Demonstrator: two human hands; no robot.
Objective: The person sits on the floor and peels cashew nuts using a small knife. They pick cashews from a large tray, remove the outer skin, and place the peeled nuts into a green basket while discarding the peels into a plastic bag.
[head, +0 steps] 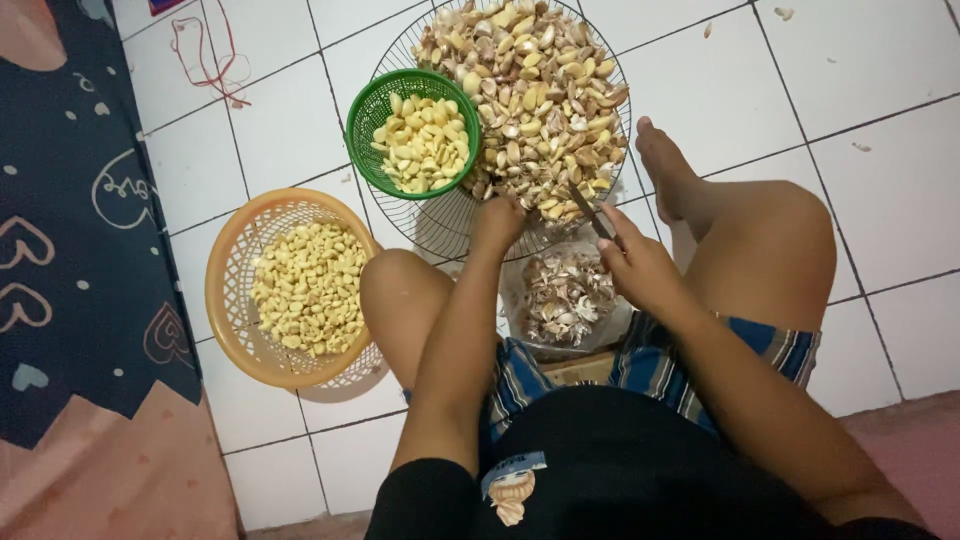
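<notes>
Two hands (497, 222) (640, 265) at garlic pile (535, 90)

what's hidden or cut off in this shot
Head view only:
- Left hand: fingers buried in the unpeeled garlic heap on the round wire tray; whether it holds a clove is unclear.
- Small knife in the right hand: handle covered by the grip.
- Wire tray: far rim cut by the top edge.
- Clear bag of garlic skins: lower part behind the legs.
</notes>
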